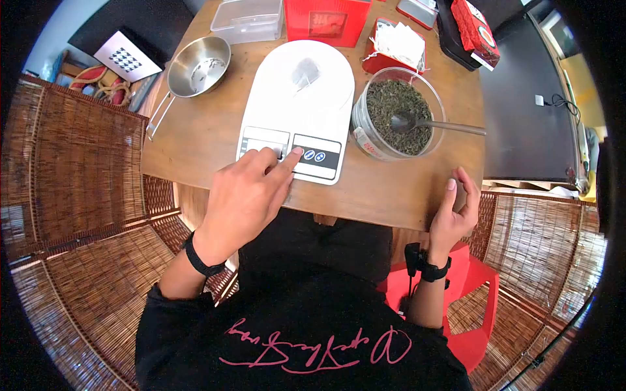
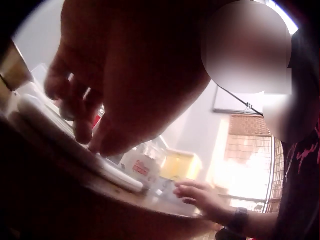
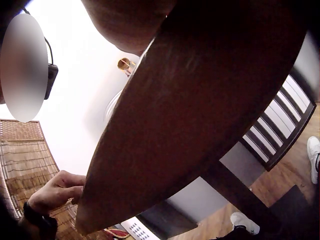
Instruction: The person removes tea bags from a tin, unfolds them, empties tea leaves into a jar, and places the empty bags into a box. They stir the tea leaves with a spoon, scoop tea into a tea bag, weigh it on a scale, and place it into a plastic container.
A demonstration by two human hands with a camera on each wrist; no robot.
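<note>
A white kitchen scale (image 1: 293, 98) lies on the wooden table with a small tea bag (image 1: 306, 73) on its platform. My left hand (image 1: 244, 199) is over the scale's front edge, one extended finger touching the button panel beside the display, which the fingers partly cover. My right hand (image 1: 453, 212) rests at the table's front right edge, fingers loosely bent and holding nothing. Nearest to it stands a clear round tub (image 1: 375, 140) of dark dried leaves (image 1: 391, 98), a metal spoon (image 1: 456, 127) lying in it.
A steel pan (image 1: 189, 72) with a few leaf bits sits left of the scale. Behind are a clear plastic box (image 1: 248, 23), a red box (image 1: 328, 25) and a red container of white bags (image 1: 398, 47). A black tray (image 1: 454, 42) with red packaging (image 1: 473, 29) is at the back right.
</note>
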